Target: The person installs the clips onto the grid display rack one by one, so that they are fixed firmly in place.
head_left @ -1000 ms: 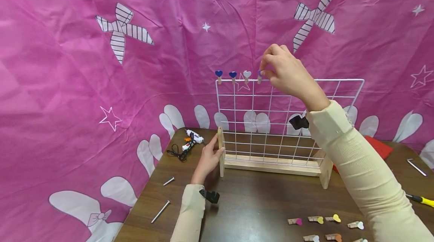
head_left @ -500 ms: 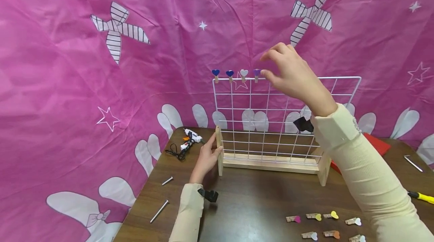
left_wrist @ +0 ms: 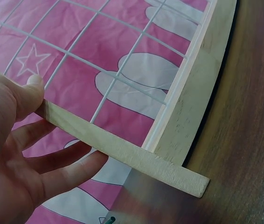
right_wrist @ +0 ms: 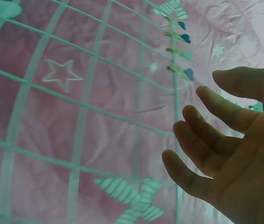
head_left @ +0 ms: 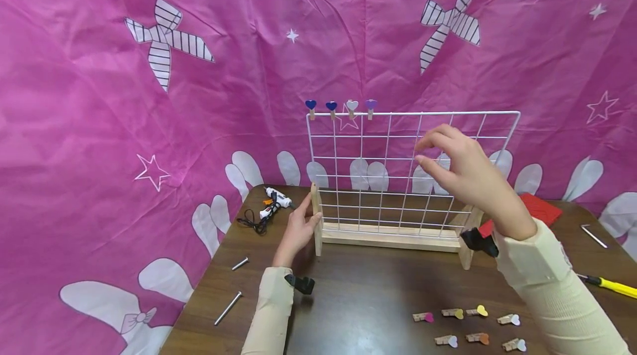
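Note:
A white wire grid rack (head_left: pixel 390 113) stands upright in a wooden base (head_left: pixel 388 238). Along the left part of its top bar are clipped two dark blue heart clothespins (head_left: pixel 331 107), a white one (head_left: pixel 351 106) and a purple one (head_left: pixel 370 105). My left hand (head_left: pixel 297 231) holds the rack's left wooden side piece (left_wrist: pixel 122 147), thumb on one face and fingers on the other. In front of the grid's right half hangs my right hand (head_left: pixel 460 164), fingers loosely bent and apart, with nothing in them. The right wrist view shows its palm (right_wrist: pixel 244 186) bare.
Several loose heart clothespins (head_left: pixel 478 338) lie at the table's front right. A glue gun (head_left: pixel 277 198) with a cord lies back left, above two bolts (head_left: pixel 228 308). At right are a red sheet (head_left: pixel 539 208), a hex key (head_left: pixel 594 236) and a yellow-handled screwdriver (head_left: pixel 617 287).
My right hand has let go of the purple clothespin on the top bar, then moved down and to the right. The left hand keeps its hold on the side piece.

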Demonstrator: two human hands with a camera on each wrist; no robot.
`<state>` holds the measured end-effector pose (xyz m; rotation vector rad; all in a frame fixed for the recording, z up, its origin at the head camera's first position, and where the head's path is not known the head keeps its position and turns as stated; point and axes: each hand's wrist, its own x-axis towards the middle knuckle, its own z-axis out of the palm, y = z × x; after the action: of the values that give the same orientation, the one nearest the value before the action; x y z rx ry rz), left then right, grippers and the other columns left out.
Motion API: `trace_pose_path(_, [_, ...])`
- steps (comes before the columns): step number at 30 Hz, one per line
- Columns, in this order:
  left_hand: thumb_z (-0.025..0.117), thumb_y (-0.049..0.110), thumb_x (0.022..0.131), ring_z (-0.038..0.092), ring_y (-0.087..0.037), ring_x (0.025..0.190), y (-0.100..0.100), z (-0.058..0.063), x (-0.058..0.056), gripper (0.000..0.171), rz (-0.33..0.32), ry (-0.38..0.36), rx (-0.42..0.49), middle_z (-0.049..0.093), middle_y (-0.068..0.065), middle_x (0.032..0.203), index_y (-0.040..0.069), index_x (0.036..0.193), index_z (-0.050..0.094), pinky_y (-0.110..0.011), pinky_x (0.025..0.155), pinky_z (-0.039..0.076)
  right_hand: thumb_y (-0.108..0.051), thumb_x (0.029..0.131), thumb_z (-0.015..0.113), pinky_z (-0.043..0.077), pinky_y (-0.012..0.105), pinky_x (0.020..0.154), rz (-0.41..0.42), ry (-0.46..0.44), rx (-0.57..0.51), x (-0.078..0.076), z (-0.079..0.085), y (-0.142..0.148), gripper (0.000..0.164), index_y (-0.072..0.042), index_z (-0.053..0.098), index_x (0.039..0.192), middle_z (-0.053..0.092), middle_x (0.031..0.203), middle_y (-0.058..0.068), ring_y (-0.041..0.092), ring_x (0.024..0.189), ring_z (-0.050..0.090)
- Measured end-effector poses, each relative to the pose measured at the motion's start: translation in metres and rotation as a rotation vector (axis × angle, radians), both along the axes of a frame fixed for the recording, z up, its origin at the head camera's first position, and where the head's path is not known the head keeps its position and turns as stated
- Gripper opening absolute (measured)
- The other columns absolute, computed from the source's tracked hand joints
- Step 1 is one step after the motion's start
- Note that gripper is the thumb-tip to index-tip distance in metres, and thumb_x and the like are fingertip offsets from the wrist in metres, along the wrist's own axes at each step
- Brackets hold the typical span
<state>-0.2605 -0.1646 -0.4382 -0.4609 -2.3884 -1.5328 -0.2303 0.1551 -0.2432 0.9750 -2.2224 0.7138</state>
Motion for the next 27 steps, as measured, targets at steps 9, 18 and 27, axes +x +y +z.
trace_pose_path(9, [0.056,-0.001,0.090,0.060,-0.039,0.098,0.000,0.001,0.000,0.057,-0.012,-0.013,0.001,0.054,-0.035,0.113,-0.005,0.141,0.031,-0.041,0.077,0.055,-0.002,0.079,0.069,0.042,0.021,0.063,-0.017,-0.074,0.044,0.018,-0.065,0.026,0.019,-0.015,0.062,0.091,0.057,0.095,-0.006,0.005,0.085,0.051])
trace_pose_path(18, [0.059,0.008,0.090,0.061,-0.036,0.098,-0.006,-0.032,-0.025,0.061,-0.005,-0.027,0.035,0.054,-0.031,0.117,0.006,0.144,0.031,-0.037,0.077,0.055,-0.006,0.077,0.072,0.044,0.025,0.071,-0.068,-0.159,0.103,0.032,-0.132,0.049,0.021,-0.020,0.061,0.090,0.056,0.096,-0.009,0.010,0.088,0.053])
trace_pose_path(27, [0.059,0.008,0.090,0.061,-0.034,0.098,-0.006,-0.031,-0.025,0.061,-0.004,-0.025,0.034,0.055,-0.030,0.117,0.009,0.144,0.031,-0.038,0.078,0.055,-0.010,0.076,0.074,0.048,0.026,0.064,-0.088,-0.266,0.147,0.051,-0.188,0.063,0.026,-0.027,0.059,0.088,0.053,0.093,-0.015,0.003,0.080,0.052])
